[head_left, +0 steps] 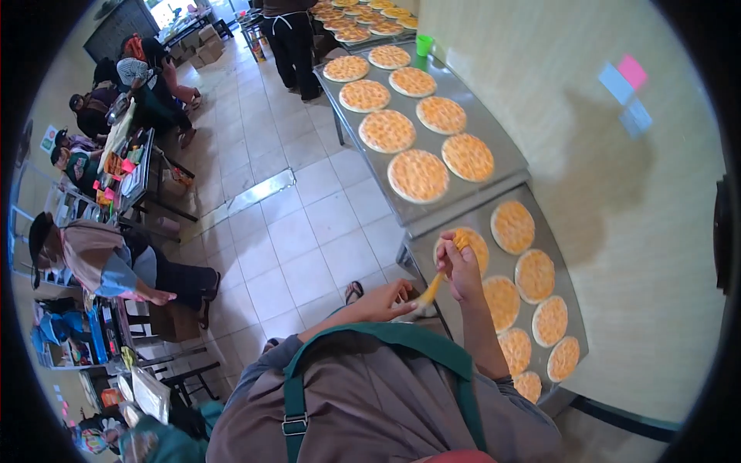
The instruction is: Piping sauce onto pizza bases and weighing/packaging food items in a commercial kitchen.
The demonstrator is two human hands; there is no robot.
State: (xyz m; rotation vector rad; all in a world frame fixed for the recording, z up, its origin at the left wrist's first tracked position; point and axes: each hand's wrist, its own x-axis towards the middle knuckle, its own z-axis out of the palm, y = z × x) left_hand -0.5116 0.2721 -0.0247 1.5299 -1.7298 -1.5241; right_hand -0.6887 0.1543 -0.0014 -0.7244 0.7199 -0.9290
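In my right hand is a soft yellow-orange bag that looks like a piping bag, with my fingers wrapped round its full part. Its narrow end slants down to the left, toward my left hand. The curled fingertips of that hand seem to pinch this end. Beneath and beyond my right hand lies a round pizza with orange topping, partly hidden by the hand. Several similar pizzas, such as this one, rest on the near metal table. My right forearm covers part of that table.
A second metal table carries more pizzas, and a green cup stands at its far corner. The wall runs along the right. Across the tiled floor, people work at cluttered tables; one person stands nearer.
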